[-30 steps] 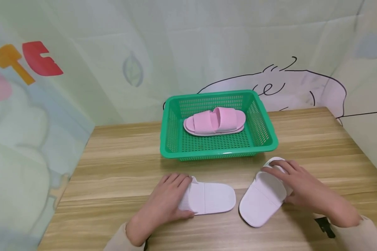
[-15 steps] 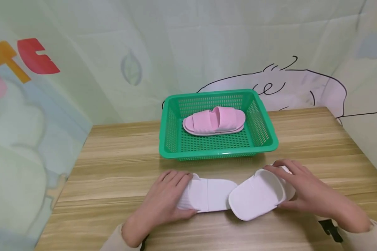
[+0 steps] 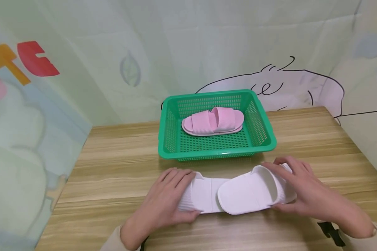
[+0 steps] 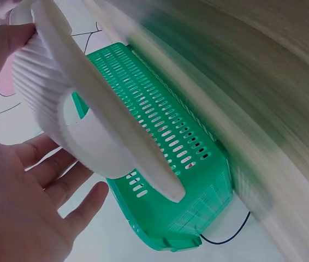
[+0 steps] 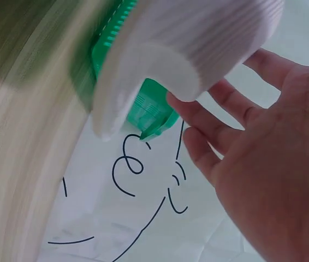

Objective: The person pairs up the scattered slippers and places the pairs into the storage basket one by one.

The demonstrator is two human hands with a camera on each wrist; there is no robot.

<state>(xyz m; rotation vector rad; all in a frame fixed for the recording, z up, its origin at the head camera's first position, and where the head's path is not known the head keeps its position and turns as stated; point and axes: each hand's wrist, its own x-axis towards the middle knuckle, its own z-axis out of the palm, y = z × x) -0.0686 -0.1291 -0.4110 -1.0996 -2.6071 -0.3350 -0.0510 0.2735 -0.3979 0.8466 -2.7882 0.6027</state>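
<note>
My left hand (image 3: 166, 198) grips a white slide slipper (image 3: 202, 195) across its ribbed strap, thumb on the near side and fingers on the far side. In the left wrist view that slipper (image 4: 105, 114) is held level, close over the table. My right hand (image 3: 308, 195) grips a second white slipper (image 3: 245, 193) by its strap, and its heel end overlaps the heel of the first one. In the right wrist view the fingers (image 5: 220, 120) lie along the ribbed strap of this slipper (image 5: 198, 49).
A green perforated basket (image 3: 216, 153) stands on the wooden table (image 3: 122, 157) beyond the hands. Inside it a pair of pink slippers (image 3: 226, 122) lies on its base. A printed curtain (image 3: 176, 52) hangs along the table's back edge.
The right slipper has swung from slanted to nearly level and shifted left, its heel passing over the heel of the left slipper. The left hand has stayed almost in place.
</note>
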